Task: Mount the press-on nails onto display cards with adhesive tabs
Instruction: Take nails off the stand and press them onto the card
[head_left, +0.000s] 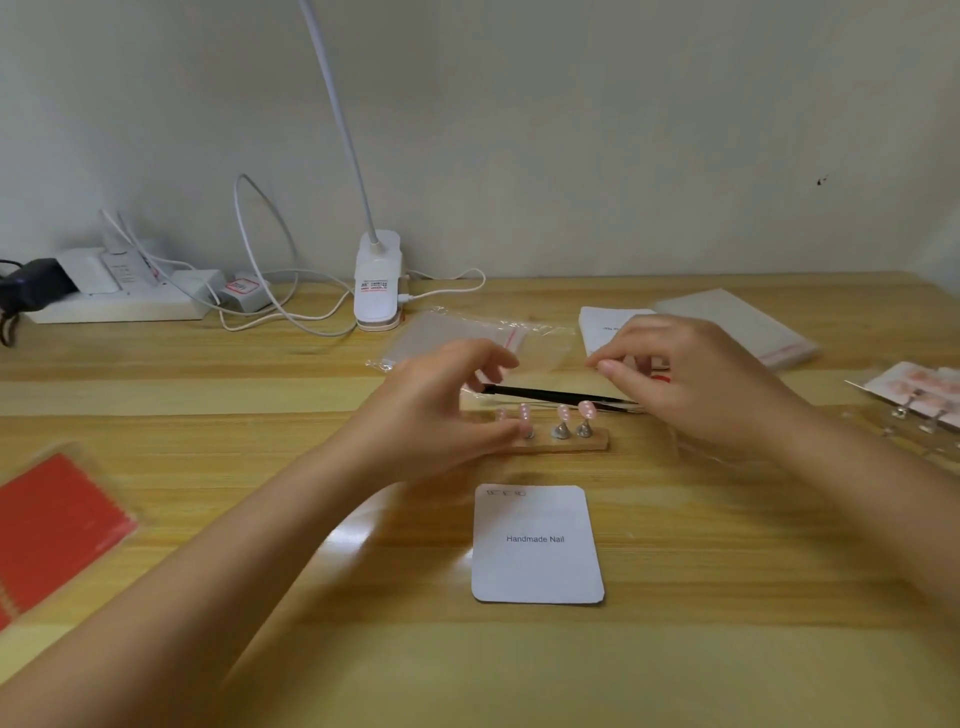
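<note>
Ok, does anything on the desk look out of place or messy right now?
Nothing is spilled or broken. The card lies flat and roughly square to the desk edge, still bare. The pink nails stand upright on their wooden holder. Only the cables by the lamp trail loosely.

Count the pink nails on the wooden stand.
4 visible: small pink press-on nails in one row on the light wooden stand, at. The left hand covers the stand's left end and may hide more.
</note>
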